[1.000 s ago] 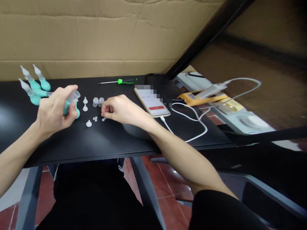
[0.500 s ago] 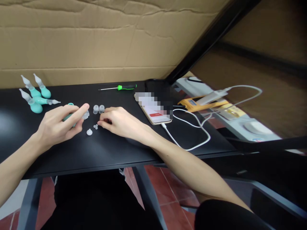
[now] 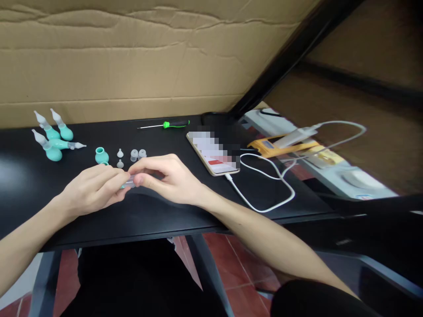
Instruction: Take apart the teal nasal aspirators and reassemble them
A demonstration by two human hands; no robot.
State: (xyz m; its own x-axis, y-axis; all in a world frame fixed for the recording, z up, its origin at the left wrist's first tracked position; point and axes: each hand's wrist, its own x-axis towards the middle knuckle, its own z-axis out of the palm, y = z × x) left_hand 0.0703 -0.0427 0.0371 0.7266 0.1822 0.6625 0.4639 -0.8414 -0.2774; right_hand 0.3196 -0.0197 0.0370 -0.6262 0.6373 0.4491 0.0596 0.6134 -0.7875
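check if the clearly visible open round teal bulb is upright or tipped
Upright: the round teal bulb stands with its open rim on top, rounded body beneath.

Creased brown cardboard (image 3: 132,61) walls the far side; a black beam (image 3: 292,57) slants at the right, darker brown beyond; the black surface (image 3: 155,220) bears a pale glare (image 3: 13,163) at left; red tiles (image 3: 228,259) and grey legs (image 3: 46,273) show below.

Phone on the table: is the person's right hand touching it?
Apart. The head view shows bare dark tabletop between the right hand and the phone.
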